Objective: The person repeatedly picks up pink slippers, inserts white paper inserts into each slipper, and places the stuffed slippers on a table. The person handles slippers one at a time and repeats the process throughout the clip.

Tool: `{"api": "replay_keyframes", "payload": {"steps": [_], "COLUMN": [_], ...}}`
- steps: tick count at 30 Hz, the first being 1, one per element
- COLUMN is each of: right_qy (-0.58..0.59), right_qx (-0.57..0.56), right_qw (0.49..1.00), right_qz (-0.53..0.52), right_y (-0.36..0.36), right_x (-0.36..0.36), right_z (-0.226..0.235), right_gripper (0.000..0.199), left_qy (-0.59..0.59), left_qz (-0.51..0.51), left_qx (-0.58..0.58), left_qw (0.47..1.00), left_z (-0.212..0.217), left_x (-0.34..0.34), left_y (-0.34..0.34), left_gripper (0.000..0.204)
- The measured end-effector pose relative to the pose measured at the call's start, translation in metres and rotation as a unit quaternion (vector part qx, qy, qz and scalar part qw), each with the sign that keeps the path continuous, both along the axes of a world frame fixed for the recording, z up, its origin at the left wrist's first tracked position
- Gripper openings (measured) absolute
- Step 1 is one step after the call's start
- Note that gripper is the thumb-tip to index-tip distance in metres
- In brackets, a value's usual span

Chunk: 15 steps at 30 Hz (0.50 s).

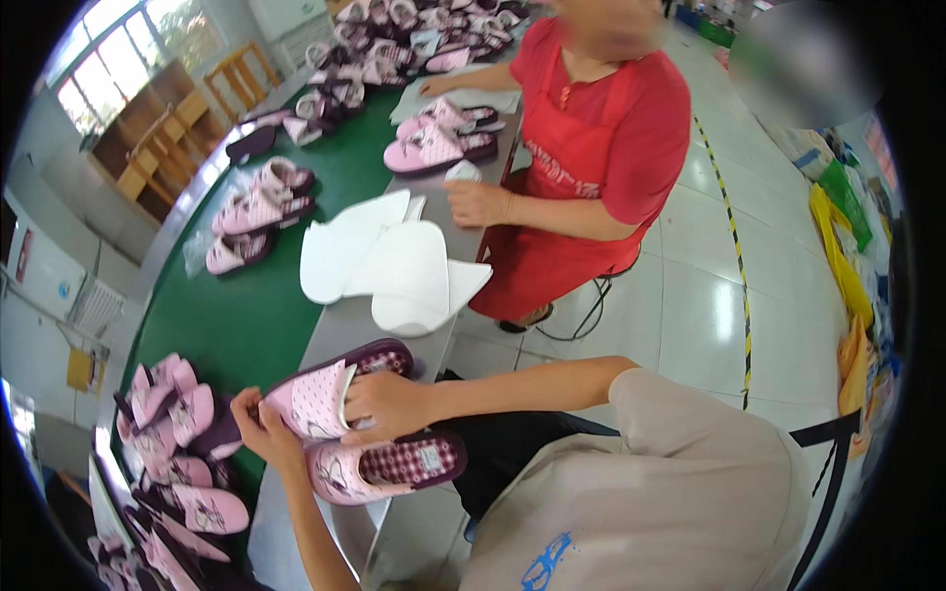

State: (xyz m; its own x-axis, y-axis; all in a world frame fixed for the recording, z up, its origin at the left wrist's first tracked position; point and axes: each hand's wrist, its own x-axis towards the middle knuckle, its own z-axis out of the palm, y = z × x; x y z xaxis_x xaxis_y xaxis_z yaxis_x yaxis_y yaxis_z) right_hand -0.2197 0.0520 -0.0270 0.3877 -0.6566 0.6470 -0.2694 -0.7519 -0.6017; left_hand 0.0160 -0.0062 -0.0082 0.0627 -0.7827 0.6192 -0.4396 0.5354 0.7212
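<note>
My left hand [264, 429] is closed round the toe of a pink dotted slipper [307, 402] with a dark plum sole and checked lining. At that slipper's mouth is my right hand [386, 404], its fingers partly hidden inside the upper. A white insert [346, 392] shows as a narrow edge beside those fingers. Just below, the matching slipper [340, 473] lies on the metal table edge, its checked insole facing up. Farther along the edge, a loose pile of white cut-out sheets [379, 258] spreads over the metal and the green surface.
Pink slippers [182, 419] are heaped at the left, with more [261, 212] on the green tabletop [281, 315] and a large pile [394, 44] at the far end. A co-worker in a red apron [581, 148] sits by another slipper pair [434, 143]. Striped tape [734, 246] marks the floor.
</note>
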Motion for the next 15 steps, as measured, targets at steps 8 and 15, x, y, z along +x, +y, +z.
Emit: {"api": "replay_keyframes", "payload": {"steps": [8,15], "right_qy": [-0.097,0.007], "right_qx": [0.07,0.044], "right_qw": [0.991,0.995], "right_qz": [0.055,0.084], "right_y": [0.017,0.006], "right_x": [-0.041,-0.042], "right_z": [0.038,0.047], "right_gripper": [0.039,0.048], "left_qy": [0.099,0.158], "left_qz": [-0.169,-0.326], "left_qx": [0.148,0.206], "left_qw": [0.969,0.909], "left_z": [0.05,0.052], "left_x": [-0.009,-0.036], "left_y": [0.012,0.034], "left_gripper": [0.026,0.057]}}
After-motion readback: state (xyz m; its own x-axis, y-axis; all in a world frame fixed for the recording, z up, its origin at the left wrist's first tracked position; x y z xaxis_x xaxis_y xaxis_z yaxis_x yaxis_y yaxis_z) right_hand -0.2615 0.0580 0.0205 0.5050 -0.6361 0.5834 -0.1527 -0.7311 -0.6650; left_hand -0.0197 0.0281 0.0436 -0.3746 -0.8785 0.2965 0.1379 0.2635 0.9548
